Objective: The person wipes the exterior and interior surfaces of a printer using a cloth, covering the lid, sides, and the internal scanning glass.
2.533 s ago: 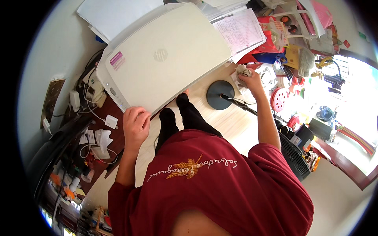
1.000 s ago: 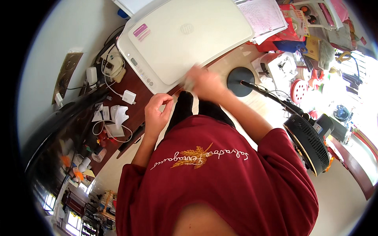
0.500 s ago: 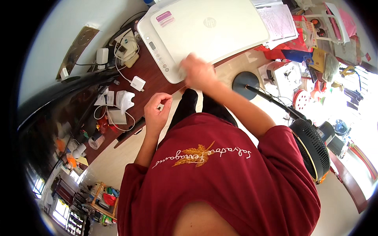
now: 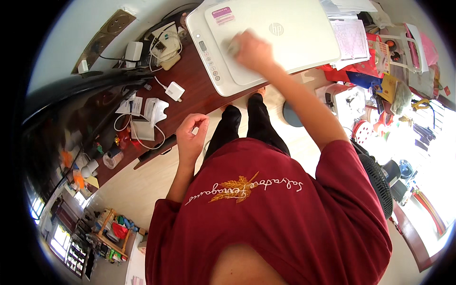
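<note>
Dark brown wooden tabletop [image 4: 190,88], cluttered with chargers. Right hand [image 4: 251,50] rests on the flat white plastic printer [image 4: 270,42] lid, closed around something small (blurred). Left hand [image 4: 191,135] hangs loosely curled, empty. Step: wiping lid, judged; next stroke needs steady pressure.

head cam | steep downward fisheye | near torso | desk [image 4: 190,85] ahead

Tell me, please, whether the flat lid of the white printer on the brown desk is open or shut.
Shut: the white printer's lid lies flat on its body, with the right hand resting on top.
</note>
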Demonstrator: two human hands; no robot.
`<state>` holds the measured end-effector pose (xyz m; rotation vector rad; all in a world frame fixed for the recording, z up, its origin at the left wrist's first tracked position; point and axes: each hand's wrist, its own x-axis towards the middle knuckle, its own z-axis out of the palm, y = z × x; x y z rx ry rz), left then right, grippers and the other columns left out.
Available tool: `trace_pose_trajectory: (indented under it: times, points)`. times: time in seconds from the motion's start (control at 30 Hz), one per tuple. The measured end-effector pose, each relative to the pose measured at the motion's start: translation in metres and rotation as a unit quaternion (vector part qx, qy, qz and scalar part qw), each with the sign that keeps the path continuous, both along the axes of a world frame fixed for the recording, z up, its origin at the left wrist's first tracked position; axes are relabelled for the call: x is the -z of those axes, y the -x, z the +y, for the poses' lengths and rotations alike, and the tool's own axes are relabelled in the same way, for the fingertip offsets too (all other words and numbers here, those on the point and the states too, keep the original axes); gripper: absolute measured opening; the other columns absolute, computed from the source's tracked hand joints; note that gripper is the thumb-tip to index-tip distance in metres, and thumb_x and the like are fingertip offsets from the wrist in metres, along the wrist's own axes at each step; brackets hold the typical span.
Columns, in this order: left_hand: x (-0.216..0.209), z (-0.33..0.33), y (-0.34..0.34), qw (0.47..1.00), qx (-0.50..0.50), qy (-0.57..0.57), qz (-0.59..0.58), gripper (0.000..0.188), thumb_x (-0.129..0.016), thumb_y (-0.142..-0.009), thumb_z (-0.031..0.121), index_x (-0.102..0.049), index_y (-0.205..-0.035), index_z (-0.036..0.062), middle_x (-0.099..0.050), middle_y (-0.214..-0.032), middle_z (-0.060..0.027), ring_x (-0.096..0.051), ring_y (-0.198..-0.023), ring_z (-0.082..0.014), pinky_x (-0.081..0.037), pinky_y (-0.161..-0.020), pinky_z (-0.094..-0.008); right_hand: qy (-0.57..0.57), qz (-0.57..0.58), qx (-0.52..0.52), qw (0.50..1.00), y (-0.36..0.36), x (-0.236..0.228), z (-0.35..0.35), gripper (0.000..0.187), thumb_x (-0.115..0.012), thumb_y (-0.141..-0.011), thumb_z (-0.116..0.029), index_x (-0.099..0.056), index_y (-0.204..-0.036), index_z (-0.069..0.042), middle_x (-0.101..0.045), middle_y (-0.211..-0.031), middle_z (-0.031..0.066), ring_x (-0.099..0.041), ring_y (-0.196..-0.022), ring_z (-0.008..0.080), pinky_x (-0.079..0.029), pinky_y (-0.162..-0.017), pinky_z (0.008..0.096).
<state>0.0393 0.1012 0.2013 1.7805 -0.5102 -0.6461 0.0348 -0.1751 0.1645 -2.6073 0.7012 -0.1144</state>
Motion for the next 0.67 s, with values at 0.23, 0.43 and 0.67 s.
trace_pose_trajectory:
  times: [0.23,0.43,0.67]
  points:
    - [0.000,0.004,-0.011,0.995,-0.011,0.028,0.098,0.014,-0.058,-0.089,0.005,-0.061,-0.099,-0.0024,-0.062,-0.092,-0.0045,-0.058,-0.081,-0.0112,-0.047,-0.072,-0.0233,-0.518,0.049,-0.125,0.845,0.085,-0.049,0.067,0.037,-0.067,-0.077,-0.028,-0.061,-0.108,-0.009,-0.065,-0.092,0.0088,-0.063,-0.087,0.0228,-0.051,-0.073,0.0351]
    - [-0.020,-0.043,-0.002,0.934,0.040,0.168,0.311,0.046,-0.043,-0.098,0.025,-0.035,-0.137,0.0015,-0.052,-0.122,-0.0076,-0.054,-0.102,-0.0127,-0.046,-0.086,-0.0296,-0.942,-0.102,0.097,0.305,0.087,-0.040,0.065,0.038,-0.050,-0.093,-0.040,-0.054,-0.114,-0.009,-0.063,-0.097,0.0048,-0.058,-0.077,0.0150,-0.041,-0.053,0.0256]
    - [-0.009,-0.061,0.014,0.910,0.063,0.119,0.393,0.058,-0.045,-0.097,0.027,-0.020,-0.145,0.0065,-0.042,-0.136,-0.0083,-0.048,-0.119,-0.0175,-0.041,-0.099,-0.0314,-0.678,-0.057,0.116,0.724,0.100,-0.041,0.079,0.062,-0.045,-0.091,-0.056,-0.042,-0.131,-0.009,-0.060,-0.108,0.0050,-0.060,-0.090,0.0140,-0.046,-0.055,0.0246]
